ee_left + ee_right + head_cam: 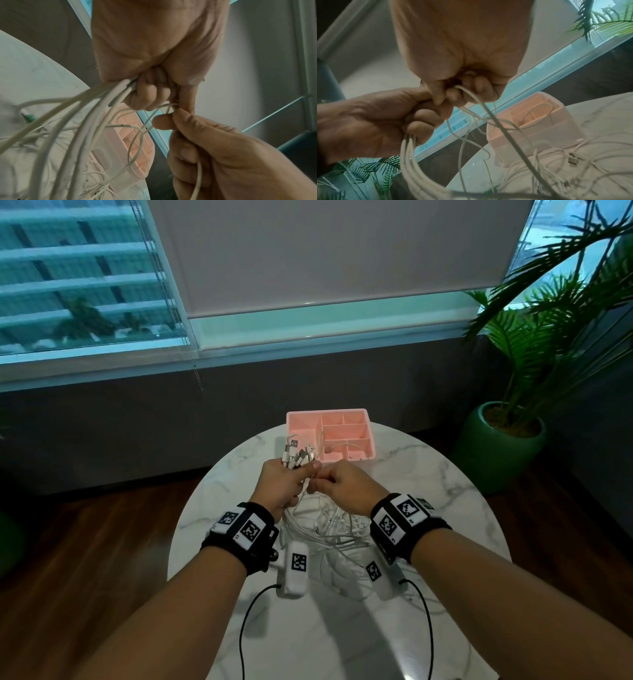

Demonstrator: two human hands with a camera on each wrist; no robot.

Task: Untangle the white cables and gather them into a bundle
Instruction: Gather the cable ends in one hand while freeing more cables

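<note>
Over the round marble table [428, 474], my left hand [291, 474] grips a bunch of white cables [329, 525]. Their plug ends [298, 455] stick up above the fist, and the strands hang down in loops to a tangle on the tabletop. The left wrist view shows the fist [149, 93] closed round several thick strands [96, 105]. My right hand [325, 479] is right beside it, touching it, and pinches a thin white cable [481, 105] between thumb and fingers [453, 94]. That thin cable runs down into the tangle.
A pink compartment organizer [346, 433] stands at the table's far edge with a white cable lying in it. Two small white tagged boxes [294, 570] hang under my wrists on black leads. A potted palm in a green pot [496, 446] stands on the floor to the right.
</note>
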